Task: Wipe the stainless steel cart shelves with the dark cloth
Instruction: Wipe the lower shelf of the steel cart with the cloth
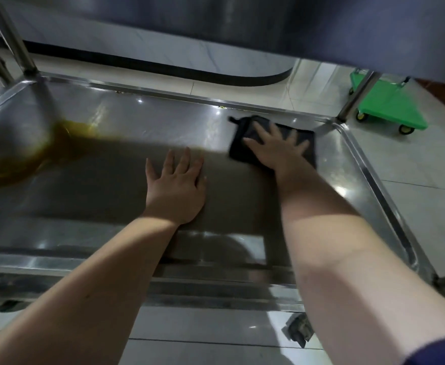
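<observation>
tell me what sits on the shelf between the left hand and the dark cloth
Nothing. The head view shows only bare steel shelf between the left hand and the cloth under the right hand.

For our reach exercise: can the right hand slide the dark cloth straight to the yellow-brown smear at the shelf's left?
Probably not: the left hand lies flat on the shelf between the dark cloth and the smear, blocking a straight sweep.
</observation>
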Action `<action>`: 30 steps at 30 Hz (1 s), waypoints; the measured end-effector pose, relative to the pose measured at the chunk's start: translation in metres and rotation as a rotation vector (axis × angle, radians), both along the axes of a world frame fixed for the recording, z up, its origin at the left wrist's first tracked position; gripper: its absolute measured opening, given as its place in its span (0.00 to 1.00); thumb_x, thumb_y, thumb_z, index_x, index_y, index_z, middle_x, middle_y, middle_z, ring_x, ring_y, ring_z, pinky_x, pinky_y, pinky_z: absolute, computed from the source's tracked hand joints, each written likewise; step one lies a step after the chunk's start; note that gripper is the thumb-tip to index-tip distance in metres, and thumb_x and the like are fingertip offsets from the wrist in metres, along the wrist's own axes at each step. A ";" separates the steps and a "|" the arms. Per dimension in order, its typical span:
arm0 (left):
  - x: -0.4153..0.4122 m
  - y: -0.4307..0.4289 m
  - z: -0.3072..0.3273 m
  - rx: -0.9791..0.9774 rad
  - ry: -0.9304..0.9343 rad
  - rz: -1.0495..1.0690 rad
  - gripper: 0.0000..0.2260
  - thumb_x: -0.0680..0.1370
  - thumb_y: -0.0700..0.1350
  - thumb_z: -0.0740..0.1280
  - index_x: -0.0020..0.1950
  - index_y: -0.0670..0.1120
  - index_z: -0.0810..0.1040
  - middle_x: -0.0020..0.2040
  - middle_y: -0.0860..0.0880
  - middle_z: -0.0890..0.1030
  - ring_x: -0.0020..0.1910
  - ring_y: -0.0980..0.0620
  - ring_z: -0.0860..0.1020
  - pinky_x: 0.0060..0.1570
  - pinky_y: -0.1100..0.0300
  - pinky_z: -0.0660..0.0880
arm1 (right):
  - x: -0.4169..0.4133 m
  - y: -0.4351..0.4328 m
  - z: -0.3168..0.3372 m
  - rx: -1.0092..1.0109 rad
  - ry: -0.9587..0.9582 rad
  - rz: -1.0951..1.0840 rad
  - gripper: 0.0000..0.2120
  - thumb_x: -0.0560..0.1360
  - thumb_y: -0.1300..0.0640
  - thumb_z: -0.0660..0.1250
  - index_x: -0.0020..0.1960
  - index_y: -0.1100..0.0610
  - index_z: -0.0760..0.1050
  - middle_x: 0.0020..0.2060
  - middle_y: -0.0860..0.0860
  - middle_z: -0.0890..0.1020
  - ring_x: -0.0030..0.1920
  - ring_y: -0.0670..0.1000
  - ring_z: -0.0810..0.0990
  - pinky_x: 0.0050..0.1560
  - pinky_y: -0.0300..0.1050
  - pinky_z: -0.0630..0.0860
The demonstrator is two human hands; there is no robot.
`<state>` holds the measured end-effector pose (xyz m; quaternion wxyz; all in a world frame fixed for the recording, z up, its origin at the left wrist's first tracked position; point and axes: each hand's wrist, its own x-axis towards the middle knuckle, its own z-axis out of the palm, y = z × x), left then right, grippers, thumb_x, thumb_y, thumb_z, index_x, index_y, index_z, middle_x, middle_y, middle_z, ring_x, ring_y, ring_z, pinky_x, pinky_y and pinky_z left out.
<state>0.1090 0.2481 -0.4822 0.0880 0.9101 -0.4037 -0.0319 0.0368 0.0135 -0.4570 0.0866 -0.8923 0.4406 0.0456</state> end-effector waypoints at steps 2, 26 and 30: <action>0.001 0.000 -0.001 0.001 -0.007 0.009 0.25 0.83 0.57 0.47 0.81 0.58 0.47 0.81 0.54 0.45 0.80 0.47 0.43 0.74 0.36 0.39 | 0.028 0.027 -0.002 -0.024 0.020 0.180 0.32 0.76 0.27 0.47 0.77 0.32 0.44 0.80 0.43 0.45 0.78 0.66 0.40 0.70 0.75 0.38; -0.001 -0.006 0.007 0.071 0.026 0.007 0.25 0.84 0.55 0.46 0.81 0.55 0.48 0.81 0.54 0.44 0.80 0.46 0.42 0.73 0.35 0.38 | -0.078 0.059 -0.011 -0.075 0.006 0.187 0.30 0.76 0.27 0.48 0.76 0.29 0.45 0.79 0.38 0.46 0.79 0.60 0.42 0.72 0.72 0.38; -0.001 -0.007 0.005 0.052 0.018 -0.004 0.25 0.84 0.56 0.46 0.81 0.56 0.49 0.81 0.53 0.44 0.80 0.45 0.42 0.73 0.35 0.39 | -0.150 0.002 -0.004 -0.022 0.065 -0.087 0.29 0.77 0.29 0.49 0.75 0.29 0.45 0.79 0.38 0.45 0.79 0.61 0.42 0.74 0.69 0.38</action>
